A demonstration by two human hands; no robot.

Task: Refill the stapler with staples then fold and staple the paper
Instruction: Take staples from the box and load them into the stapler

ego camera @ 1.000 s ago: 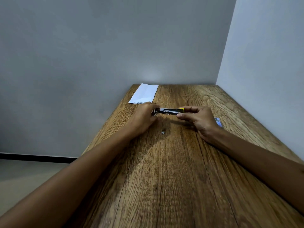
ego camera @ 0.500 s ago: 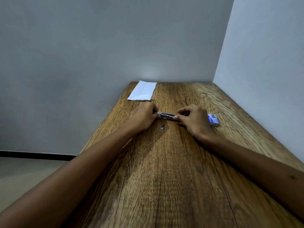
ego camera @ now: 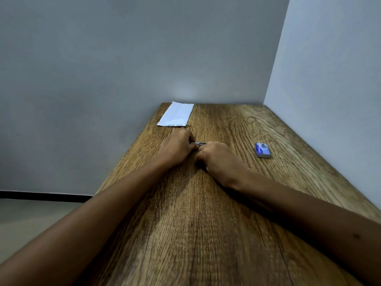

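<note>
Wood-grain brown bench (ego camera: 206,234) carries both hands at its middle: the left hand (ego camera: 177,146) and right hand (ego camera: 216,159) each curl their grip round a small dark metal stapler (ego camera: 200,143), mostly hidden between them. Refilling looks under way, whether finished I cannot tell. The white folded paper (ego camera: 177,114) lies far left, unstapled; a blue staple box (ego camera: 262,150) sits right.

My wooden table (ego camera: 206,234) with strong brown grain fills the lower view, pushed into a corner. Grey wall (ego camera: 134,48) behind and to my left, paler wall (ego camera: 334,69) on my right; faint light patch on the grey wall above the table's far edge. Light floor (ego camera: 31,219) lower left, dark baseboard (ego camera: 41,196) above it.
</note>
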